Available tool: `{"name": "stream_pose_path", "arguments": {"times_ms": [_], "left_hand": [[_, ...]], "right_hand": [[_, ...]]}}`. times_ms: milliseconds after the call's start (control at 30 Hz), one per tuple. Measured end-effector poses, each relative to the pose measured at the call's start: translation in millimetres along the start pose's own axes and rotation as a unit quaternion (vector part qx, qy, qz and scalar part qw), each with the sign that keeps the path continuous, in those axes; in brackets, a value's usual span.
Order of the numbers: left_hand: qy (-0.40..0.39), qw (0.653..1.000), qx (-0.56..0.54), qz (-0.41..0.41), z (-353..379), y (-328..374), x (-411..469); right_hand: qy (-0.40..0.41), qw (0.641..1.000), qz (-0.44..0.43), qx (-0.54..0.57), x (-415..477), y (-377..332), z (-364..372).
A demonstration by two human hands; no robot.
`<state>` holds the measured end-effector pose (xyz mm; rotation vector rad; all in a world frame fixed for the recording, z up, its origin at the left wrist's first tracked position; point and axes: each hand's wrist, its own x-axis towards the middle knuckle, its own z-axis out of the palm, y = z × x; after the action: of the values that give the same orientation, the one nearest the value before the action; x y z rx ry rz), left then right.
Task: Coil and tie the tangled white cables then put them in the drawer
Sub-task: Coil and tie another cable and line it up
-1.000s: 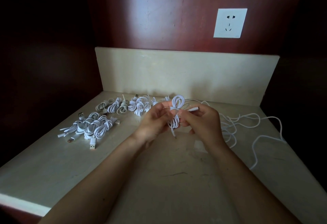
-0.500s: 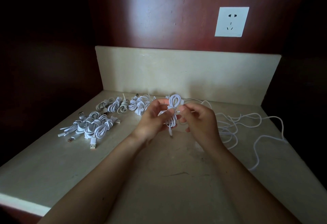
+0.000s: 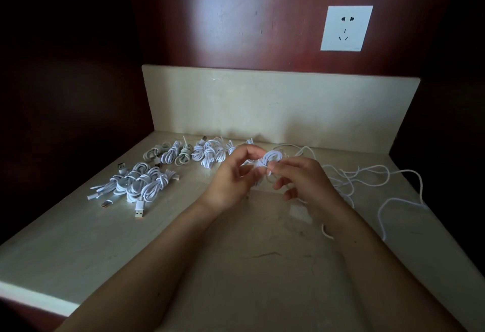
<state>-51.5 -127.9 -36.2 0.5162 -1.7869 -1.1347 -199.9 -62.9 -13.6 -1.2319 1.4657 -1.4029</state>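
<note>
Head view: knotting a coiled white cable (image 3: 271,159) above the countertop (image 3: 236,266).
Pinched between left hand (image 3: 231,176) and right hand (image 3: 301,182); next, likely cinching the knot snug before the loose cables (image 3: 343,180).

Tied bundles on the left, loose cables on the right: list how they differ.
The tied bundles are coiled short and knotted; the loose cables sprawl in open, tangled loops. The tied bundles lie packed together; the loose cables spread wide across the right side. Both are white and lie on the pale countertop.
</note>
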Motion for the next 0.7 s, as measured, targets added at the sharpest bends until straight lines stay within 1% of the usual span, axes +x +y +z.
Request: {"name": "stream_pose_path", "arguments": {"times_ms": [200, 300, 367, 467, 533, 633, 700], "left_hand": [[-0.023, 1.000, -0.003, 0.018, -1.4, 1.2, -1.1], [-0.027, 0.999, -0.008, 0.027, -4.1, 0.3, 0.6], [-0.031, 0.999, -0.014, 0.019, -5.3, 0.3, 1.2], [-0.034, 0.998, -0.043, -0.014, -2.6, 1.3, 0.0], [-0.031, 0.998, -0.052, -0.023, -1.3, -0.4, -0.1], [-0.026, 0.999, -0.038, -0.017, -2.0, -2.6, 0.5], [-0.026, 1.000, -0.007, 0.002, -2.5, -4.2, 0.2]], "right_hand": [[-0.038, 0.996, 0.058, 0.059, -0.8, 0.3, -2.8], [-0.010, 0.994, 0.064, 0.089, -1.5, 1.3, 1.5], [0.040, 0.996, 0.028, 0.077, -0.8, 3.2, 4.3], [0.087, 0.991, -0.098, 0.011, -0.9, 3.5, 9.6], [0.105, 0.982, -0.154, -0.032, 1.6, 6.2, 11.1], [0.131, 0.975, -0.155, -0.096, 7.1, 16.0, 11.0], [0.138, 0.967, -0.155, -0.147, 10.3, 23.2, 11.5]]}}
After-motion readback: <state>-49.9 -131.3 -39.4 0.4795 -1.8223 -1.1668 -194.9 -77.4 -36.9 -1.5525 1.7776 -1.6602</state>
